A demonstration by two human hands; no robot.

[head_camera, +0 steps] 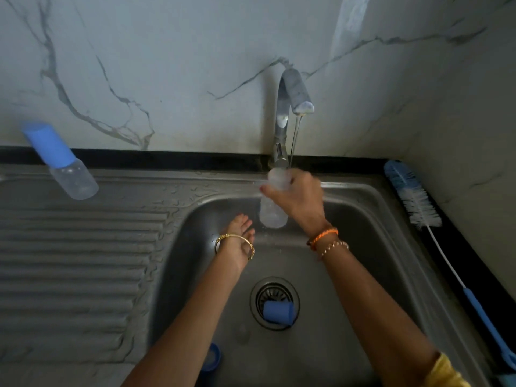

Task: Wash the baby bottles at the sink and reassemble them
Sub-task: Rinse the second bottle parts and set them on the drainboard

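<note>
My right hand [297,195] grips a clear baby bottle [273,213] near its neck, holding it under the tap [291,107], from which a thin stream of water runs. My left hand [240,236] hovers in the sink basin [349,275] just left of the bottle, fingers relaxed and holding nothing. A blue cap [278,312] lies on the drain. A blue ring part [211,358] sits at the basin's near left, partly hidden by my left forearm. A second bottle [60,160], clear with its blue cap on, stands at the back left of the drainboard.
A bottle brush [413,195] with white and blue bristles and a long blue handle lies on the dark counter along the sink's right side. The ribbed steel drainboard [69,261] spreads to the left. A marble wall rises behind the tap.
</note>
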